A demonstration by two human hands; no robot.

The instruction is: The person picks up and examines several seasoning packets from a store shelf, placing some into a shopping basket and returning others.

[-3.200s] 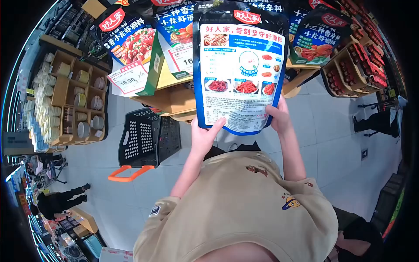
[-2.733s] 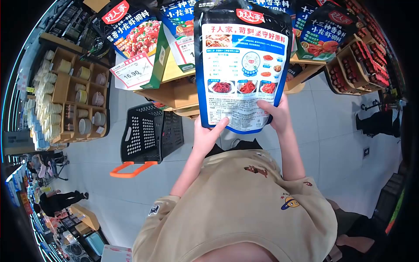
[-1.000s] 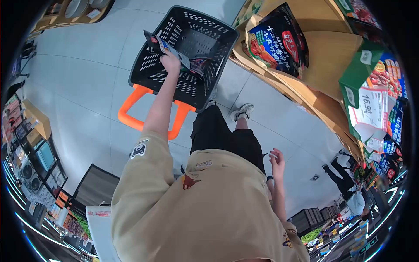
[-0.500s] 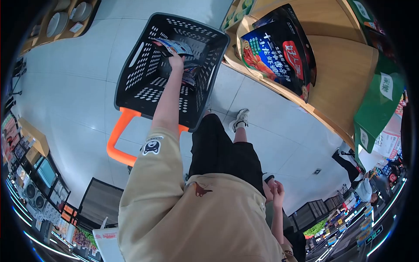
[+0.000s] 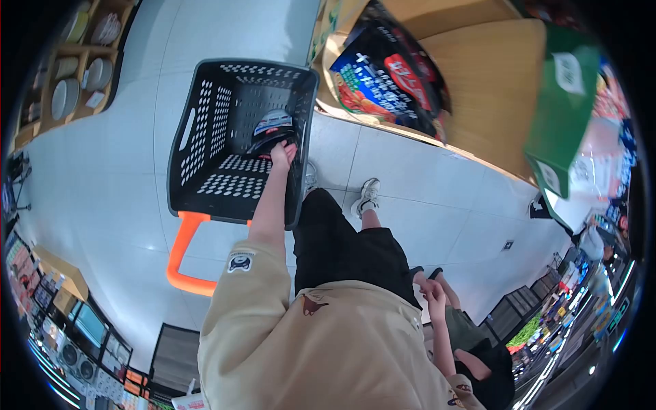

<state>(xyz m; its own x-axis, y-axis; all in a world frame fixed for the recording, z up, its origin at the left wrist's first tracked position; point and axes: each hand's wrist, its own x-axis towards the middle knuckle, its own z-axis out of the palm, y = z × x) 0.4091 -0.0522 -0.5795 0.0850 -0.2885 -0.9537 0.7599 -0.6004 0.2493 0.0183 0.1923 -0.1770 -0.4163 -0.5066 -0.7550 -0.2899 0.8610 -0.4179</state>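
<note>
My left hand [image 5: 283,153] reaches down into a dark grey shopping basket [image 5: 183,184] with an orange handle [image 5: 175,263]. Its fingers are closed at the edge of a dark food packet [image 5: 262,144] low in the basket, against other printed packaging [image 5: 275,121]. The overlap hides where one package stops and the other starts. Down at my side hangs my right hand [image 5: 434,295], its fingers loosely bent, with nothing visible in them.
Right of the basket, black and blue food pouches [image 5: 393,72] stand on a curved wooden shelf [image 5: 478,75] with a green panel [image 5: 564,109]. Bowls [image 5: 66,99] sit on a rack at the upper left. Another person's legs [image 5: 447,290] show behind my right arm.
My left hand has lowered the packet deeper into the basket, nearer its right side. The view has shifted, so the shelf appears further left. My right hand still hangs down.
</note>
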